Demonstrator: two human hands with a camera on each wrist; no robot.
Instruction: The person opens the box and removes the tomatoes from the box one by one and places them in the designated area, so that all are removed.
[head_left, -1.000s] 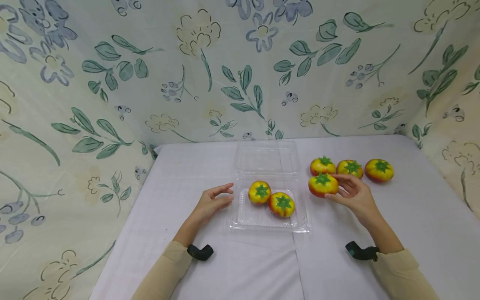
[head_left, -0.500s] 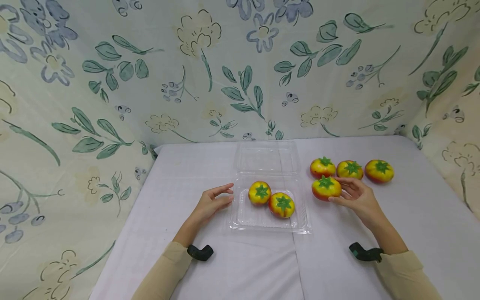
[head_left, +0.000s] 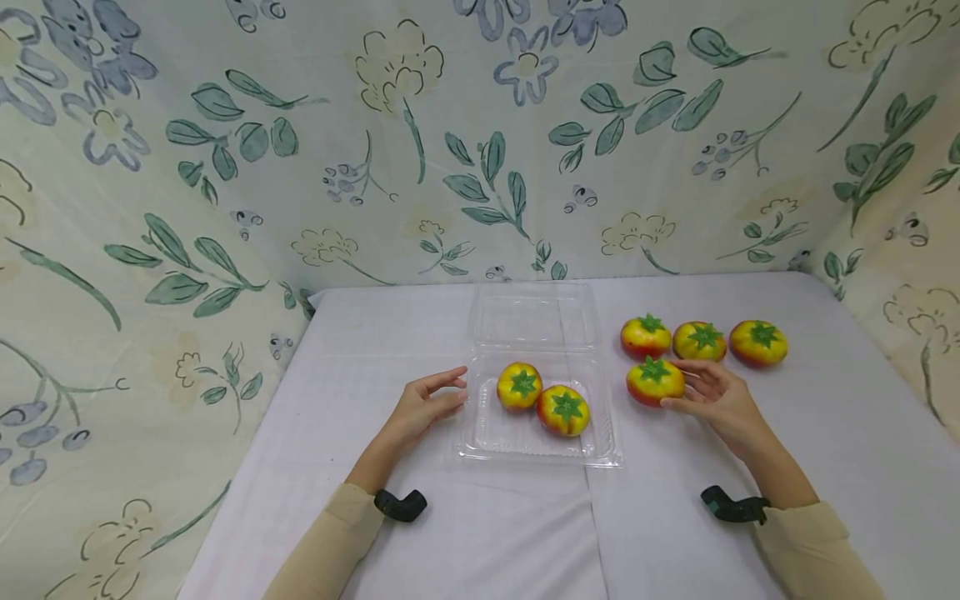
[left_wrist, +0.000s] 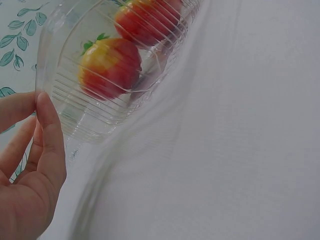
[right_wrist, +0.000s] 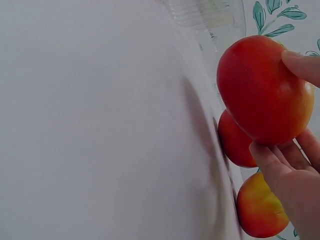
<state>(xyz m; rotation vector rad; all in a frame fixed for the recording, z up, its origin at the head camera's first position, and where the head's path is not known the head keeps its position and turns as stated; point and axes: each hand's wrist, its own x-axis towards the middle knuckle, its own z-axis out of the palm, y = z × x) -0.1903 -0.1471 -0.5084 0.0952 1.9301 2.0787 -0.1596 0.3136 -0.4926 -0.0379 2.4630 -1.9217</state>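
A clear plastic clamshell box [head_left: 487, 437] lies with its lid [head_left: 534, 315] folded back. Inside it sit two red-and-yellow fruits, the left one [head_left: 519, 386] and the right one [head_left: 564, 410], each with a green star-shaped leaf cap. At the box's left rim, my left hand [head_left: 423, 408] pinches the edge between thumb and finger, as the left wrist view shows. My right hand [head_left: 716, 404] holds another such fruit [head_left: 655, 382] by its right side, just right of the box. In the right wrist view this held fruit [right_wrist: 262, 90] appears raised off the cloth.
Behind the held fruit, three more fruits stand in a row: a left one [head_left: 645, 336], a middle one [head_left: 700, 341] and a right one [head_left: 759, 342]. White cloth [head_left: 510, 533] covers the table. Floral fabric [head_left: 420, 150] rises behind and at the sides.
My right hand has shifted slightly right and toward me with the held fruit, a little farther from the box. The left hand, the box and the other fruits have stayed in place.
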